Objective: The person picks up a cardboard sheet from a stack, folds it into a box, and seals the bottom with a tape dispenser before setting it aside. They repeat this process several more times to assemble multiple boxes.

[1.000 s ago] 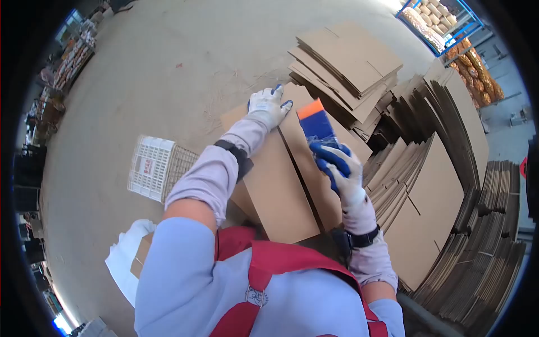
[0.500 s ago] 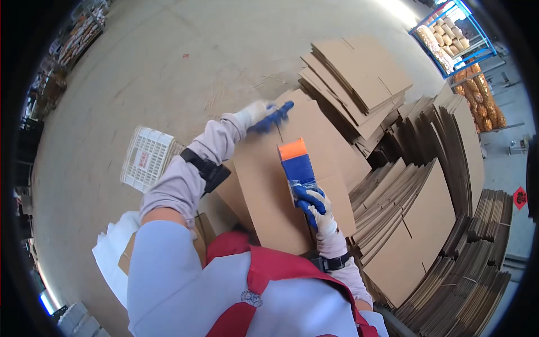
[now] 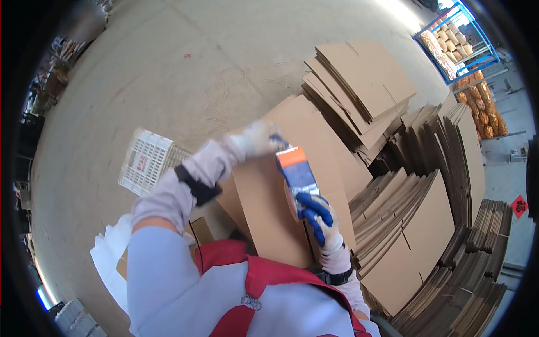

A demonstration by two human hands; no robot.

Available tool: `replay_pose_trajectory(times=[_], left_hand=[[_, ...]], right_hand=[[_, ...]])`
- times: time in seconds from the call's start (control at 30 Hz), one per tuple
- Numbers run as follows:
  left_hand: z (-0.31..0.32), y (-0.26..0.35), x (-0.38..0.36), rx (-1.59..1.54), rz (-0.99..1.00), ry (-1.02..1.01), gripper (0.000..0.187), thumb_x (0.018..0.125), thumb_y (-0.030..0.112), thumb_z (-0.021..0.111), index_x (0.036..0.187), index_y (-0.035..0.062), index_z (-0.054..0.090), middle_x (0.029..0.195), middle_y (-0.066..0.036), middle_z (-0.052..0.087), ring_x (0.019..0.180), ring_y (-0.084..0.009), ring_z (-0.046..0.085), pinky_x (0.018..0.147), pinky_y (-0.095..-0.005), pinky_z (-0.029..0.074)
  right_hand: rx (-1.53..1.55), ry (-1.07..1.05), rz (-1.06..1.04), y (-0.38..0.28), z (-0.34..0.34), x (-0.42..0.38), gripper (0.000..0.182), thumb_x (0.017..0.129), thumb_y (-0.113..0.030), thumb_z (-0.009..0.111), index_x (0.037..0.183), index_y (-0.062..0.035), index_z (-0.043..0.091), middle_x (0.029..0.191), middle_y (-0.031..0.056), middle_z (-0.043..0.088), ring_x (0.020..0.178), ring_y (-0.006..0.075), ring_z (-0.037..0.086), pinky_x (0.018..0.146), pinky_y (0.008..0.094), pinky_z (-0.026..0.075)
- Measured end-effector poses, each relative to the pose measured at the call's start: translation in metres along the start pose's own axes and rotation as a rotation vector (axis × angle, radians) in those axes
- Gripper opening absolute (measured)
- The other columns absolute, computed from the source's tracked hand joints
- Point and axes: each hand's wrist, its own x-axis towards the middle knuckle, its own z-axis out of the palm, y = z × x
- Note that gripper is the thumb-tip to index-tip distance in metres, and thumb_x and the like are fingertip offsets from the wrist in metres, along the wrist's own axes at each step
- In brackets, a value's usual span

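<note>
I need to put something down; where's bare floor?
Bare floor lies beyond the white basket, left of the far cardboard stack, with pale scraps near the stack. Crowded: the right, packed with leaning sheets, and the middle, where cardboard lies below the right hand.

The blue-and-orange tool looks to me like smooth plastic with a bright shine, and the glove on the right hand is pale cloth faced with a blue, rubbery coating. The flat sheets are matt, smooth-faced cardboard. Around here the crate is hard plastic, the red straps soft cloth, the floor dull, scuffed concrete.
</note>
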Motion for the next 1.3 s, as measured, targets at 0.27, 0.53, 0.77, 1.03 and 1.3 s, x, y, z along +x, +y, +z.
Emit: replay_pose_trajectory(times=[0.27, 0.53, 0.77, 1.03, 1.3], left_hand=[[-0.017, -0.083, 0.072, 0.417, -0.528, -0.383, 0.033, 0.083, 0.038, 0.062, 0.101, 0.012, 0.071, 0.103, -0.011, 0.069, 0.095, -0.03, 0.066, 0.082, -0.0422, 0.052], [-0.033, -0.074, 0.075, 0.58, -0.619, -0.241, 0.049, 0.085, 0.047, 0.057, 0.119, 0.0117, 0.063, 0.116, -0.018, 0.063, 0.11, -0.0343, 0.06, 0.091, -0.0426, 0.047], [0.053, 0.015, 0.064, 0.542, -0.561, 0.023, 0.076, 0.088, 0.07, 0.035, 0.141, 0.016, 0.043, 0.132, -0.016, 0.054, 0.123, -0.0335, 0.051, 0.102, -0.0408, 0.04], [0.054, 0.016, 0.073, 0.708, -0.573, 0.031, 0.078, 0.088, 0.069, 0.036, 0.142, 0.013, 0.039, 0.131, -0.014, 0.056, 0.12, -0.0305, 0.054, 0.1, -0.0427, 0.042], [0.212, 0.244, -0.084, 0.567, 0.107, -0.247, 0.09, 0.074, 0.05, 0.069, 0.148, 0.0181, 0.03, 0.15, -0.026, 0.024, 0.14, -0.0477, 0.017, 0.111, -0.0643, 0.006]], right_hand=[[0.14, 0.171, 0.117, -0.017, 0.007, 0.026, 0.032, 0.088, -0.014, 0.058, 0.117, -0.001, 0.064, 0.113, 0.0124, 0.063, 0.1, 0.0198, 0.06, 0.087, 0.0302, 0.047], [0.364, 0.166, 0.136, -0.005, 0.009, 0.025, 0.03, 0.09, -0.012, 0.057, 0.117, -0.0003, 0.063, 0.114, 0.0135, 0.063, 0.106, 0.0224, 0.059, 0.092, 0.0318, 0.045], [0.027, 0.261, -0.007, -0.013, 0.005, -0.053, 0.029, 0.087, -0.01, 0.058, 0.115, -0.0014, 0.062, 0.112, 0.0156, 0.064, 0.107, 0.0285, 0.059, 0.095, 0.0379, 0.044], [0.159, 0.225, 0.496, 0.04, -0.003, -0.407, 0.03, 0.081, -0.022, 0.061, 0.105, -0.0045, 0.068, 0.108, 0.0163, 0.066, 0.1, 0.0381, 0.059, 0.095, 0.0422, 0.043], [0.103, 0.218, 0.236, 0.085, 0.01, -0.293, 0.029, 0.081, -0.01, 0.058, 0.108, -0.0092, 0.068, 0.103, 0.0127, 0.068, 0.095, 0.0306, 0.062, 0.086, 0.0371, 0.048]])
